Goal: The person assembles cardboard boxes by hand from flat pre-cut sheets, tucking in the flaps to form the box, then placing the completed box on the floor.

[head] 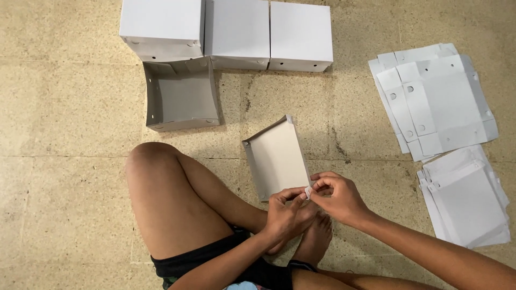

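A partly folded grey cardboard box tray [277,158] lies on the floor in front of me, its walls raised on the left and far sides. My left hand [287,214] and my right hand [336,196] meet at its near right corner. Both pinch a small white tab of the tray between thumb and fingers. My bent knee and foot lie just left of and below the hands.
A finished open tray [181,96] sits at the upper left. Three closed white boxes [239,32] line the top. Flat unfolded box blanks lie stacked at the right [435,99] and lower right [467,201]. The floor is speckled beige tile.
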